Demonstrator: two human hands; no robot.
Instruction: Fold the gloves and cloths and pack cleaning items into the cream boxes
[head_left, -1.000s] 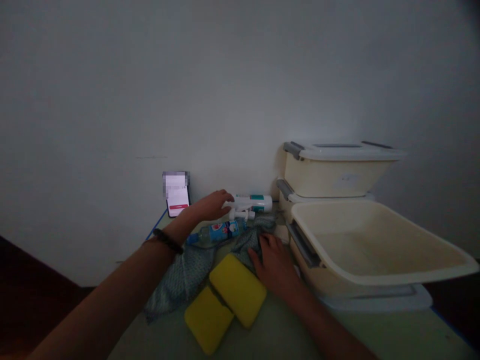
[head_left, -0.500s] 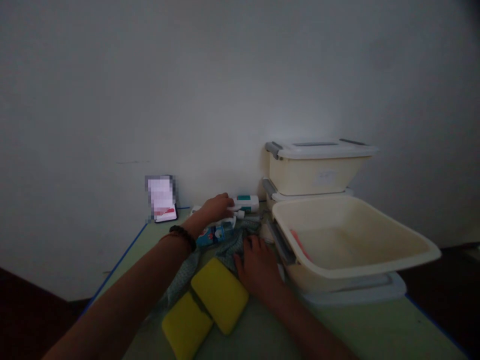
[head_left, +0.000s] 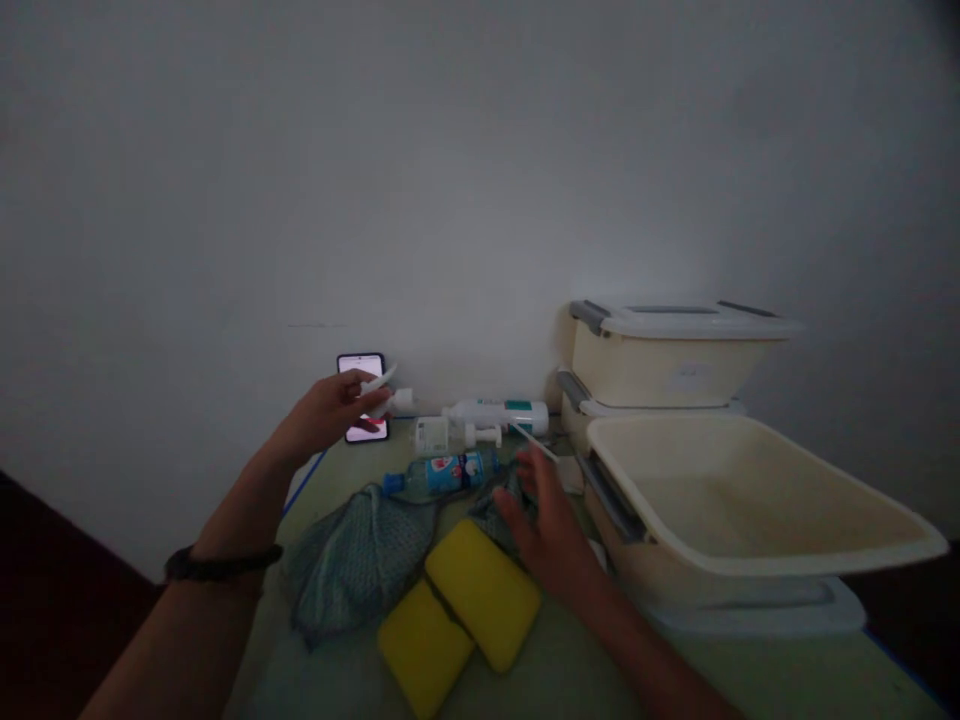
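Observation:
My left hand (head_left: pixel 336 408) is raised at the back left in front of a phone, its fingers closed on a white plastic piece with a round cap (head_left: pixel 403 401); its exact kind is unclear. My right hand (head_left: pixel 553 525) hovers with fingers apart beside a grey-green knitted cloth (head_left: pixel 504 515), near a thin white stick (head_left: pixel 535 441). Between the hands lie a clear bottle with a blue label (head_left: pixel 450 474), a clear pump bottle (head_left: pixel 435 436) and a white bottle with a green label (head_left: pixel 499 415). Two yellow sponges (head_left: pixel 484 595) lie in front.
The lit phone (head_left: pixel 361 365) leans on the wall. A larger knitted cloth (head_left: pixel 360 560) covers the table's left part. At the right stands an open cream bin (head_left: pixel 757 560), with lidded cream boxes (head_left: pixel 652 370) stacked behind it. A white lid (head_left: pixel 765 610) lies under the bin.
My left hand has lifted from the bottles and moved left, carrying the white piece. My right hand has come up off the cloth and its fingers have spread. The view has shifted left.

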